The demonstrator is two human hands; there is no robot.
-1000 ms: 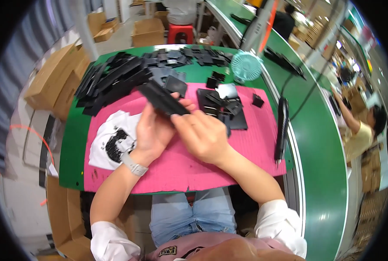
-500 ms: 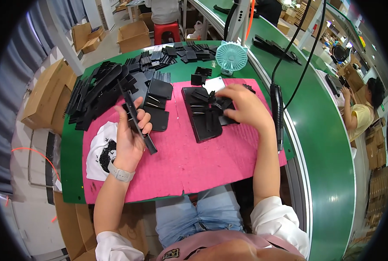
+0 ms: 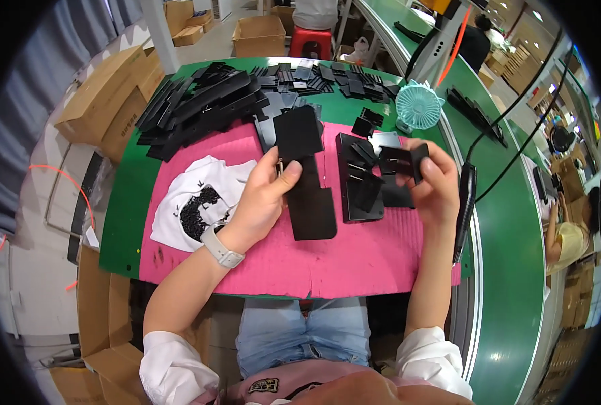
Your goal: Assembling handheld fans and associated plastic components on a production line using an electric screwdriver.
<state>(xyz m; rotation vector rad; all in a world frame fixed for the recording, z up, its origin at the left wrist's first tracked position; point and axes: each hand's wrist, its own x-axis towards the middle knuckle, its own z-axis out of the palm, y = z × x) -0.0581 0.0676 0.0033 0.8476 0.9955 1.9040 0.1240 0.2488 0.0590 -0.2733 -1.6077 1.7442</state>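
Note:
My left hand (image 3: pixel 265 196) is closed on a flat black plastic panel (image 3: pixel 307 196), its broad face turned up, with a notched edge on the right. In my right hand (image 3: pixel 439 182) is a small black plastic bracket (image 3: pixel 403 162), pinched between thumb and fingers. Beneath and left of that hand lies a black casing (image 3: pixel 354 202) carrying loose black pieces and thin metal pins (image 3: pixel 356 171). A white cloth (image 3: pixel 169 219) left of my left wrist bears a heap of small black screws or pegs (image 3: pixel 194 214); their exact kind is too small to tell.
Long black panels (image 3: pixel 206 111) are stacked at the far left of the green table (image 3: pixel 122 229). Smaller black parts (image 3: pixel 354 79) spread along the back. A teal fan (image 3: pixel 418 106) stands far right, near a hanging black-handled tool (image 3: pixel 465 209). Pink cardboard (image 3: pixel 273 273) covers the near surface.
The panel in my left hand has moved right and turned from edge-on to face-up. My right hand has lifted off the casing with the bracket pinched in it. The view has shifted.

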